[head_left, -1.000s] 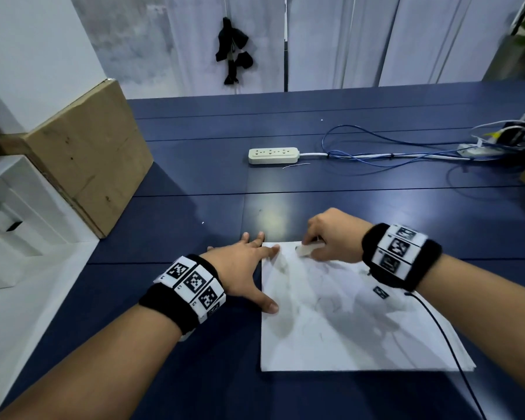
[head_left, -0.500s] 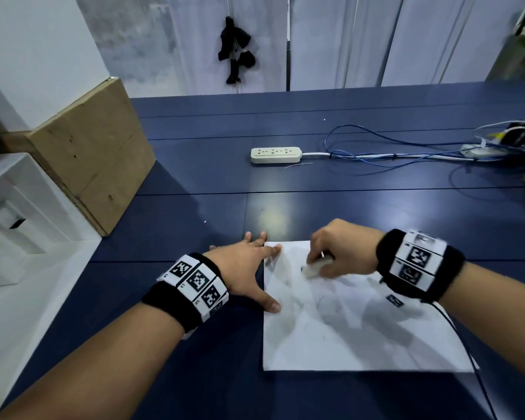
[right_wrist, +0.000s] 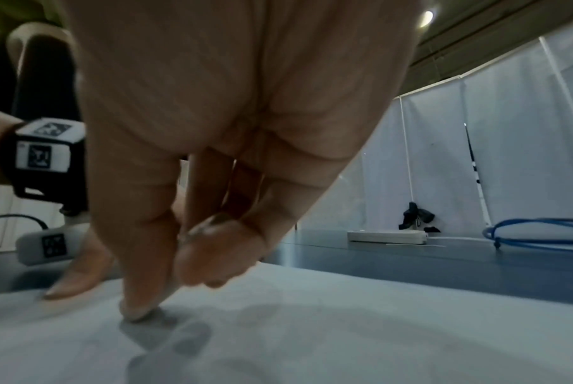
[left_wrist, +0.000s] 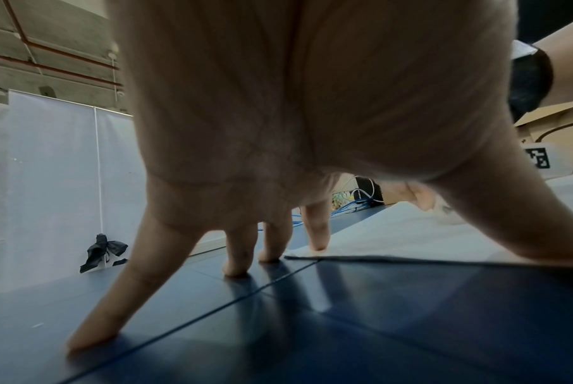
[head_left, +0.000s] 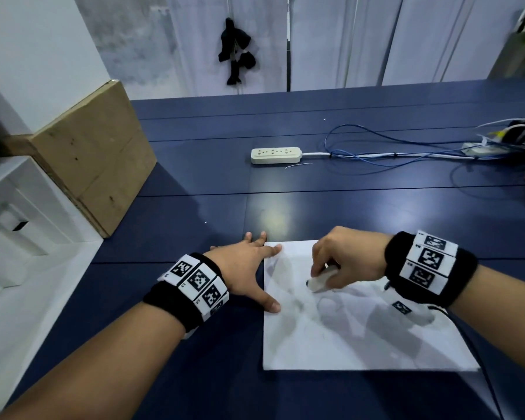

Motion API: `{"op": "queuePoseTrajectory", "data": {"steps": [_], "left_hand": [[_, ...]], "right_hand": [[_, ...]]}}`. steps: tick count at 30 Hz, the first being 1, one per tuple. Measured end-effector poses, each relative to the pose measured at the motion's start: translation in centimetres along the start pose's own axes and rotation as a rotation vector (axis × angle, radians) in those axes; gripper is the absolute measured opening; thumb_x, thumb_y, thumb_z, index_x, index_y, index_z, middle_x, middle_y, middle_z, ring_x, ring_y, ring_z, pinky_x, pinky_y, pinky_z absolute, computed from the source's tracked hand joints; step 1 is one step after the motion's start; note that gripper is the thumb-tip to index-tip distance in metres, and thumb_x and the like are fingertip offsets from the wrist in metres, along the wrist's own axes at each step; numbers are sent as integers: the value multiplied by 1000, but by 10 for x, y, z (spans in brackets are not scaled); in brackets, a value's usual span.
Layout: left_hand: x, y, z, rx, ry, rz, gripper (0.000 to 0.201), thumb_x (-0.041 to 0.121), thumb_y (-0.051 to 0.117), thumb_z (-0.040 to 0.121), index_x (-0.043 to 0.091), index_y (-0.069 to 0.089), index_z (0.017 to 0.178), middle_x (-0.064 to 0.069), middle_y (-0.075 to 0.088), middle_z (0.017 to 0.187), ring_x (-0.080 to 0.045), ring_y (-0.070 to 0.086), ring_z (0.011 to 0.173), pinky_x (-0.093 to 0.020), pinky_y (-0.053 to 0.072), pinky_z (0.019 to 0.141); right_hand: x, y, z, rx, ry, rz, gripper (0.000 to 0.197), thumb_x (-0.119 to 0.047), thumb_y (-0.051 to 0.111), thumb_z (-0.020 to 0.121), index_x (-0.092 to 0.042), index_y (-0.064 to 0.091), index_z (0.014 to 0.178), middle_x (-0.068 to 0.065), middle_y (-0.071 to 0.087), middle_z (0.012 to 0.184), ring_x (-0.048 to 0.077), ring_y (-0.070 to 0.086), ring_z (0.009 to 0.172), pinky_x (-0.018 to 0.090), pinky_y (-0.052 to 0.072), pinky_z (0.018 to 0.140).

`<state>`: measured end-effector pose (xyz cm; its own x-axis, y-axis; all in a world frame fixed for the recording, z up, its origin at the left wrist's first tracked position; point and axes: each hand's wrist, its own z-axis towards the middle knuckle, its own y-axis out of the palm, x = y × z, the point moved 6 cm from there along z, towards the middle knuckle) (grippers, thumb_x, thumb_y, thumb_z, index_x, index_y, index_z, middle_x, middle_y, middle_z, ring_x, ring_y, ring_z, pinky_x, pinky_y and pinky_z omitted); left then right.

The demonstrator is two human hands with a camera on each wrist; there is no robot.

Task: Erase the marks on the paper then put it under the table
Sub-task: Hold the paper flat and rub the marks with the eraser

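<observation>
A white sheet of paper [head_left: 355, 334] with faint grey marks lies flat on the dark blue table [head_left: 194, 207] in front of me. My left hand [head_left: 249, 268] is spread flat, its index fingertip and thumb pressing the paper's left edge [left_wrist: 410, 233] while the other fingers rest on the table. My right hand [head_left: 343, 259] pinches a small white eraser [head_left: 320, 283] and holds its tip against the upper middle of the sheet. In the right wrist view the fingers [right_wrist: 147, 298] bunch together over the paper [right_wrist: 344, 337]; the eraser itself is hidden there.
A white power strip [head_left: 275, 155] lies farther back, with blue and white cables [head_left: 391, 153] trailing right. A plywood board [head_left: 94, 153] leans at the table's left edge beside a white shelf unit [head_left: 15, 225]. White curtains hang behind the table.
My right hand has dragged the eraser from the paper's top edge down toward the sheet's middle. The left hand has stayed in place on the left edge.
</observation>
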<state>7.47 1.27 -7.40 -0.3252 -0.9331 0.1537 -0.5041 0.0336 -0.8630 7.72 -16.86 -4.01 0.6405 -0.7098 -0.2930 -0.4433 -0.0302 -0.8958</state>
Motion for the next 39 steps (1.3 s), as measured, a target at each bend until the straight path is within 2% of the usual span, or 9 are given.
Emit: {"op": "queuePoseTrajectory", "data": {"steps": [5, 9, 14, 17, 21, 23, 27, 34, 39], "left_hand": [[1, 0, -1, 3, 11, -4, 130, 84, 72, 46, 43, 8, 153, 10, -9, 163, -19, -10, 150, -71, 24, 107], [-1, 0, 0, 1, 10, -12, 132, 85, 71, 44, 43, 9, 152, 10, -9, 163, -19, -10, 150, -69, 23, 109], [-3, 3, 3, 2, 8, -12, 135, 86, 70, 42, 43, 6, 153, 11, -10, 163, -19, -9, 150, -66, 23, 111], [-3, 2, 3, 1, 12, -1, 134, 87, 69, 42, 43, 7, 153, 11, -9, 163, -20, -9, 151, -66, 24, 110], [-2, 2, 1, 0, 6, -18, 133, 86, 71, 42, 46, 8, 152, 12, -9, 163, -19, -9, 150, -64, 23, 112], [-2, 1, 2, 7, 1, -21, 132, 84, 72, 43, 45, 10, 152, 12, -9, 163, -18, -9, 150, -64, 23, 112], [-3, 2, 3, 4, 1, -18, 135, 85, 72, 42, 43, 7, 153, 12, -9, 163, -18, -9, 150, -65, 23, 112], [-3, 2, 3, 2, 5, -17, 134, 87, 70, 41, 46, 7, 152, 12, -9, 163, -18, -10, 150, -66, 22, 111], [-4, 2, 4, 5, 2, -22, 137, 86, 71, 39, 43, 8, 153, 12, -9, 163, -17, -9, 150, -65, 23, 111]], "right_hand": [[23, -21, 22, 171, 118, -65, 27, -27, 69, 75, -22, 77, 101, 1, 72, 92, 24, 64, 87, 36, 53, 78], [26, -20, 22, 229, 136, -82, 26, -25, 65, 76, -21, 77, 99, 2, 69, 93, 26, 63, 88, 36, 53, 77], [-3, 3, -4, -31, 7, -1, 30, -33, 69, 74, -25, 76, 102, -9, 69, 97, 8, 56, 76, 27, 51, 75], [11, -11, 9, 118, 85, -35, 33, -37, 64, 73, -24, 76, 100, -2, 71, 93, 18, 63, 83, 31, 52, 77], [32, -23, 20, 233, 181, -111, 25, -25, 68, 78, -18, 76, 101, 5, 68, 95, 28, 63, 90, 39, 52, 80], [23, -18, 12, 216, 118, -89, 25, -28, 70, 78, -21, 77, 101, 1, 69, 97, 23, 64, 88, 34, 52, 79], [1, 0, -7, 8, 20, -6, 26, -32, 73, 78, -26, 76, 103, -8, 69, 97, 11, 61, 81, 26, 50, 75], [32, -24, 17, 232, 195, -117, 26, -25, 68, 79, -20, 76, 103, 2, 69, 98, 24, 63, 93, 33, 51, 78], [5, -3, -3, -7, 44, -19, 36, -44, 63, 70, -25, 76, 98, -6, 69, 92, 14, 62, 75, 30, 52, 71]]}}
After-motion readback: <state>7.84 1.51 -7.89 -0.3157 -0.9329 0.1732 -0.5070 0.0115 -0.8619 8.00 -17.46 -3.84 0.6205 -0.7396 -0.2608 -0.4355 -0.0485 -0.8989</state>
